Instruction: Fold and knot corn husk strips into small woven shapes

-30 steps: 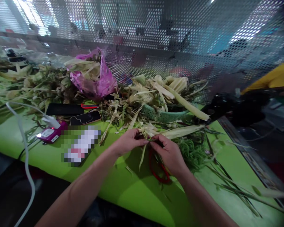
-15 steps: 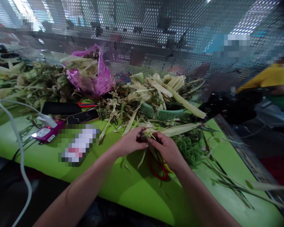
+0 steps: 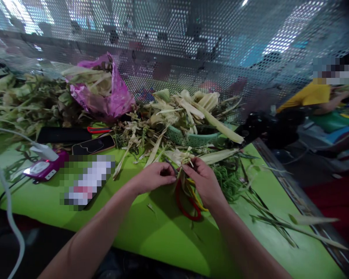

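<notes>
My right hand is closed around a bundle of pale dried corn husk, its frayed strips sticking up past the fingertips. Close beside it on the left, my left hand has thumb and fingers pinched together. A thin dark piece shows at its fingertips; whether the fingers grip it is unclear. Beneath the hands lie red-looped scissors, with a yellow loop next to the red one. Their upper part is hidden by the hands and husk. Green feathery strands lie right of my right hand.
Behind the hands, a green plastic basket holds dried husks. A pink bag of husks stands back left, near a phone, a red cutter and a purple power strip. A person in yellow sits at right.
My left hand has drawn slightly down and away from the husk bundle, which my right hand still holds. More of the red and yellow loops shows. The whole view has shifted a little.
</notes>
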Demonstrator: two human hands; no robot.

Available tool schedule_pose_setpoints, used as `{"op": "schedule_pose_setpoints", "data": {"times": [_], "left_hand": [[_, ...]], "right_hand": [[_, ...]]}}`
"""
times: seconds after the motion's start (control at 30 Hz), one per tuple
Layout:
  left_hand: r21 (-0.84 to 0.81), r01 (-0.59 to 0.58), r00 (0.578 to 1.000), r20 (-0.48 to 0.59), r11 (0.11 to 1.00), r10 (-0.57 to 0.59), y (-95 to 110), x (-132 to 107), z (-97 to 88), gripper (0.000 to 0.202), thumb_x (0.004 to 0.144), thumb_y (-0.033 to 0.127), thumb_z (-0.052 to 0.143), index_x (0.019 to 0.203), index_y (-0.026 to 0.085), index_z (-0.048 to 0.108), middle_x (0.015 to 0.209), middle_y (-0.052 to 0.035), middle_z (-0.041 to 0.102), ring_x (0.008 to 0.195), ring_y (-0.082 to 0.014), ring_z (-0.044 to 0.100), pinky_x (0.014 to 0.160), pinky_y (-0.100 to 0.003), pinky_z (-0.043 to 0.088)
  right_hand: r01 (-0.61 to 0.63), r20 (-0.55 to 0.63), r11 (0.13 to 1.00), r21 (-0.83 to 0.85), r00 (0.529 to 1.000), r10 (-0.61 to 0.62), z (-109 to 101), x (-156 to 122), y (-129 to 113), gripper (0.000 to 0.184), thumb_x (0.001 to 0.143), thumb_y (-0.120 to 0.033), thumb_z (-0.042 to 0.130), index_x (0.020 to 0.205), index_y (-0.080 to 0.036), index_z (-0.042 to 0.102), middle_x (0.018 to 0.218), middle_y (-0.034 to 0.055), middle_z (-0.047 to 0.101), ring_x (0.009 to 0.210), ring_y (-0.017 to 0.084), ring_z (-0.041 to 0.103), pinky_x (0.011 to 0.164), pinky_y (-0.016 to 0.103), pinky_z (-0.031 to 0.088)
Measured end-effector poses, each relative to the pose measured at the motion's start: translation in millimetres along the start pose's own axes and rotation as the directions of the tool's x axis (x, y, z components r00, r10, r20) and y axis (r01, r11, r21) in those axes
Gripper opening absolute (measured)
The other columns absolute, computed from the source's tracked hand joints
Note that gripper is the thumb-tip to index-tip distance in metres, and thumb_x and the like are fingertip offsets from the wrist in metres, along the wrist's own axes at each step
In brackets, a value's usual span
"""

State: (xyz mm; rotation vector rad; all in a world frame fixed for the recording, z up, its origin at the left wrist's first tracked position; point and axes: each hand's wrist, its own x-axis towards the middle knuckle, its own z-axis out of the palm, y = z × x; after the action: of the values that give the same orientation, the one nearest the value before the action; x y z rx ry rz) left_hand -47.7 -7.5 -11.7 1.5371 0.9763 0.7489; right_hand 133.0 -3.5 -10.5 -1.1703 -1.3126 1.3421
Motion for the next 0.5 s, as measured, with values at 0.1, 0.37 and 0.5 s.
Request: {"op": "schedule_pose_setpoints", "data": {"times": [0.1, 0.37, 0.5], "left_hand": [[0.003, 0.002, 1.000, 0.025, 1.000, -0.002, 0.2, -0.5, -0.4, 0.013, 0.077, 0.028, 0.063, 0.076, 0.015, 0.059, 0.072, 0.0004, 0.059, 0.068, -0.0124, 0.051, 0.067, -0.025, 0.040], [-0.017, 0.016, 0.999, 0.038, 1.000, -0.015, 2.6, -1.4, -0.3, 0.011, 0.075, 0.024, 0.063, 0.072, 0.016, 0.058, 0.066, 0.0019, 0.055, 0.064, -0.0106, 0.048, 0.061, -0.023, 0.038], [-0.065, 0.012, 1.000, 0.028, 0.998, -0.011, 2.8, -1.8, -0.7, 0.014, 0.078, 0.028, 0.062, 0.075, 0.016, 0.058, 0.068, 0.0021, 0.054, 0.064, -0.0104, 0.047, 0.062, -0.023, 0.037]], "right_hand": [[0.004, 0.009, 0.999, 0.033, 1.000, -0.004, 1.3, -1.0, -1.3, 0.029, 0.077, -0.037, 0.068, 0.099, -0.023, 0.055, 0.087, 0.0024, 0.065, 0.079, 0.021, 0.064, 0.074, 0.035, 0.053], [0.052, -0.013, 0.999, 0.013, 0.999, -0.052, 0.0, 0.6, 0.8, 0.030, 0.077, -0.038, 0.067, 0.100, -0.023, 0.056, 0.093, 0.0032, 0.066, 0.084, 0.022, 0.064, 0.079, 0.035, 0.051], [0.055, -0.014, 0.998, 0.006, 0.998, -0.055, -2.0, 1.4, 0.3, 0.029, 0.079, -0.037, 0.067, 0.101, -0.022, 0.057, 0.093, 0.0035, 0.065, 0.084, 0.021, 0.062, 0.079, 0.034, 0.050]]}}
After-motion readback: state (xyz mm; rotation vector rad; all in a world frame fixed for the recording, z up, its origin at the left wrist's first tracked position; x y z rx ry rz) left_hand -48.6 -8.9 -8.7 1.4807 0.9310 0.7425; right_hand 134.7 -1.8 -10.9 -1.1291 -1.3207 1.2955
